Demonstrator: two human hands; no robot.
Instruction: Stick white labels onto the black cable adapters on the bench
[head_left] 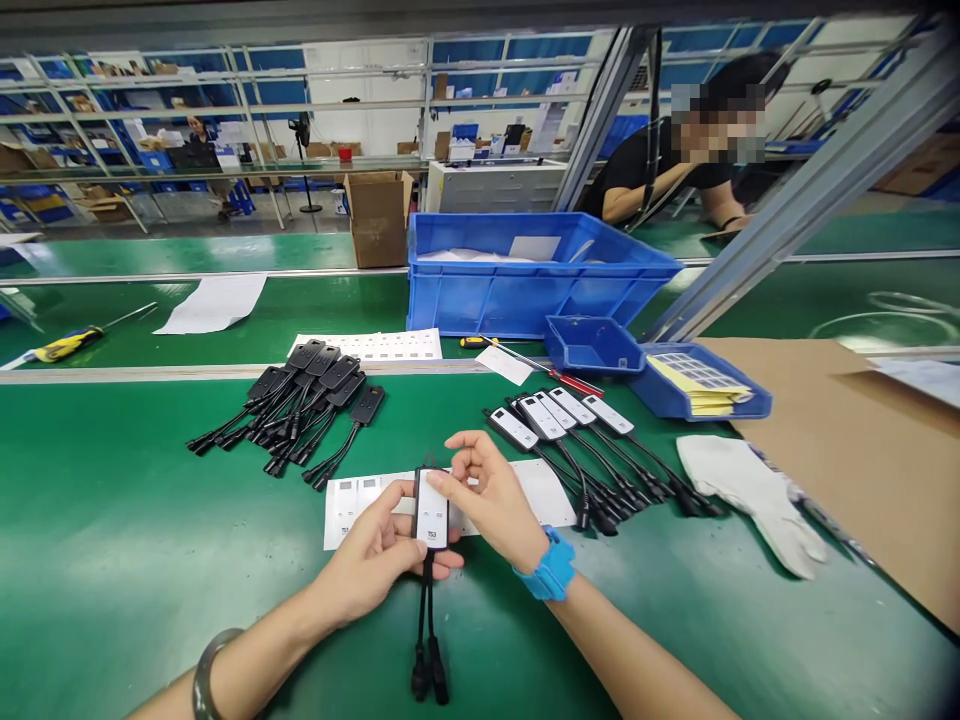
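Note:
My left hand point(379, 560) grips a small black module point(430, 508) with a white label on its face and two black cables hanging below it. My right hand point(484, 490) touches the label's upper right edge with its fingertips, fingers bent. Under both hands lies a white label sheet point(346, 505). A pile of several unlabelled black modules point(300, 405) lies to the upper left. A row of several labelled modules point(570, 425) lies to the right.
A large blue bin point(525, 275) stands behind, with two small blue trays point(592, 345), one holding yellow slips point(697, 385). A white glove point(757, 495) and brown cardboard point(862, 450) lie right. Screwdrivers point(525, 358) and papers rest further back. Another person point(660, 170) sits beyond the belt.

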